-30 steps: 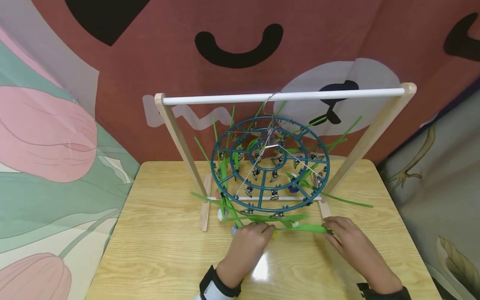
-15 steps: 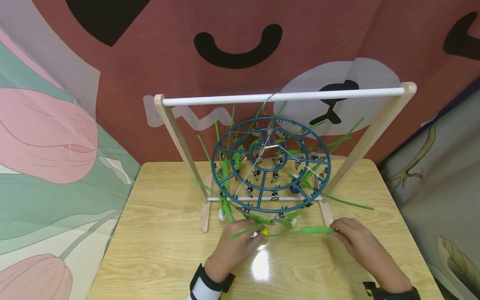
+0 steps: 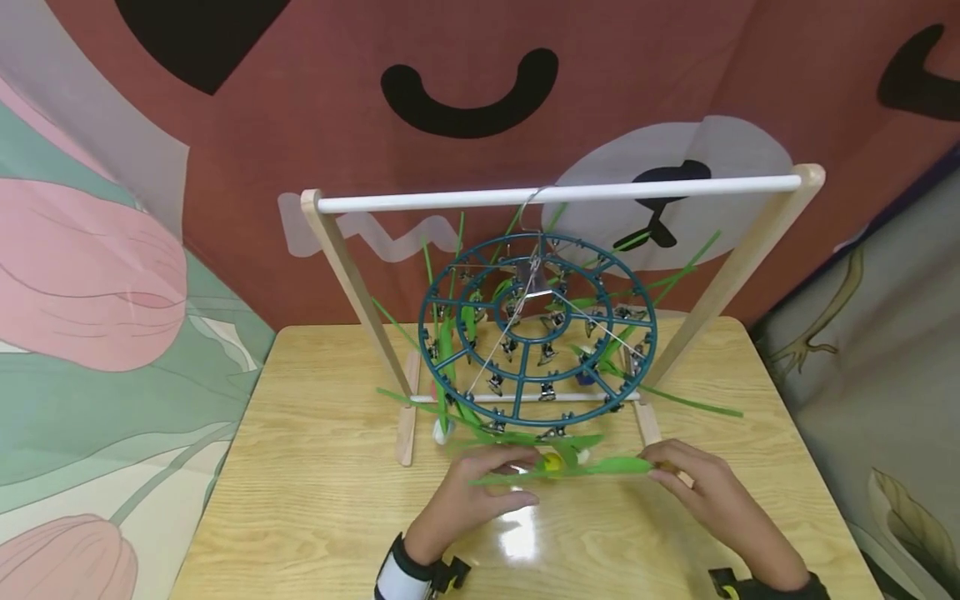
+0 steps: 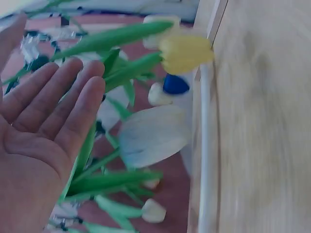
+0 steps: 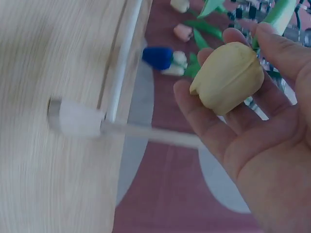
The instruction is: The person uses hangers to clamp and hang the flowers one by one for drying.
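My right hand point(image 3: 697, 483) holds an artificial tulip with a pale yellow head point(image 5: 231, 77); the thumb pinches its green base while the head lies against the curled fingers. Its green leaf point(image 3: 618, 465) and stem stretch left toward my left hand point(image 3: 476, 492). That hand has its thumb spread and its fingers nearly straight. In the left wrist view the palm point(image 4: 34, 160) faces the camera, beside a hanging yellow tulip point(image 4: 187, 53) and a whitish-blue tulip point(image 4: 153, 136). Above both hands hangs a round teal clip hanger point(image 3: 522, 379) with several tulips clipped to it.
A wooden stand with a white top rod point(image 3: 420, 202) carries the hanger on the wooden table point(image 3: 315, 500). Its right foot point(image 3: 647, 423) lies just behind my right hand. A blue tulip point(image 3: 585, 377) hangs toward the right. A printed cloth point(image 3: 247, 167) forms the backdrop.
My left hand has shifted left and turned, its thumb and fingers spreading apart. The held tulip's stem swings near it. My right hand stays nearly in place, still holding the yellow tulip.
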The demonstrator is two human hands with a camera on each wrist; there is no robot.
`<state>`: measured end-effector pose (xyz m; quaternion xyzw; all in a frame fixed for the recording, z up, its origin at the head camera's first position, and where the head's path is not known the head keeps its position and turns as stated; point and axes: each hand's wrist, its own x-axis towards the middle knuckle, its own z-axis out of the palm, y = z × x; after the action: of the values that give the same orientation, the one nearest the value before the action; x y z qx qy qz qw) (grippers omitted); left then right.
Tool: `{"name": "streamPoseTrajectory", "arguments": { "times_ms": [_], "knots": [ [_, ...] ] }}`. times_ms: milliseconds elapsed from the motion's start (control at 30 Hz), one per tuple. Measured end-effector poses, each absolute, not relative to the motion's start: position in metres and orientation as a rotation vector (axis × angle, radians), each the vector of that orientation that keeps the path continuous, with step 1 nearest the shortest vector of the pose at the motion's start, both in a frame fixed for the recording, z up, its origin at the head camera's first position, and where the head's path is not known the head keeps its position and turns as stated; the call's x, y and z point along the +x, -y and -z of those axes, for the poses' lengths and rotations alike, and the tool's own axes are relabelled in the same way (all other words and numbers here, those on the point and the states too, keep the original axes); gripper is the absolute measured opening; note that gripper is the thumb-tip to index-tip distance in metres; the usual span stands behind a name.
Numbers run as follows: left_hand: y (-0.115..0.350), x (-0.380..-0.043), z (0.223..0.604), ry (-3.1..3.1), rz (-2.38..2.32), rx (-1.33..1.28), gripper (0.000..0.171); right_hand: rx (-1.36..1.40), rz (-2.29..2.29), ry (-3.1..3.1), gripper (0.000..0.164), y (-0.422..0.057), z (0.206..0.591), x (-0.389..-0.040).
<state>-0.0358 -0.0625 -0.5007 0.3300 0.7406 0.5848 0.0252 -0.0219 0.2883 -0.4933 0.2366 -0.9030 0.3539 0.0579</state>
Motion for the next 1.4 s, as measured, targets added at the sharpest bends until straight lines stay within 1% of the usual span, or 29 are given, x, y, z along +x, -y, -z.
{"name": "streamPoseTrajectory", "arguments": {
  "times_ms": [100,233,333,533,700,800,900,1067,1167,1300,1400],
  "knots": [
    [0.048,-0.034,0.504,-2.243,-1.885,1.103,0.047,0.765,-1.174,2.707,0.040,-0.276,0.493,-0.024],
    [0.028,-0.027,0.508,-1.998,-2.069,0.968,0.051,0.810,-1.296,2.668,0.040,-0.263,0.493,-0.027],
    [0.013,-0.021,0.511,-1.837,-2.238,0.873,0.050,0.841,-1.353,2.643,0.038,-0.255,0.495,-0.027],
    [-0.012,-0.019,0.518,-1.680,-2.523,0.950,0.039,0.904,-1.394,2.599,0.037,-0.244,0.499,-0.028],
    [-0.015,-0.026,0.517,-1.848,-2.540,0.982,0.027,0.843,-1.330,2.632,0.036,-0.238,0.497,-0.030],
    [-0.013,-0.032,0.517,-2.013,-2.496,1.040,0.023,0.736,-1.191,2.638,0.042,-0.236,0.493,-0.032],
    [-0.011,-0.036,0.515,-2.150,-2.440,1.090,0.022,0.629,-1.071,2.580,0.053,-0.234,0.487,-0.036],
    [-0.007,-0.036,0.512,-2.354,-2.294,1.160,0.023,0.557,-1.045,2.471,0.070,-0.228,0.473,-0.048],
    [-0.005,-0.035,0.511,-2.504,-2.165,1.243,0.025,0.577,-1.087,2.426,0.067,-0.224,0.466,-0.056],
    [-0.003,-0.033,0.511,-2.643,-1.999,1.307,0.029,0.607,-1.128,2.362,0.053,-0.219,0.458,-0.061],
    [-0.003,-0.033,0.512,-2.696,-1.920,1.356,0.029,0.612,-1.209,2.334,0.047,-0.217,0.455,-0.061]
  ]
}}
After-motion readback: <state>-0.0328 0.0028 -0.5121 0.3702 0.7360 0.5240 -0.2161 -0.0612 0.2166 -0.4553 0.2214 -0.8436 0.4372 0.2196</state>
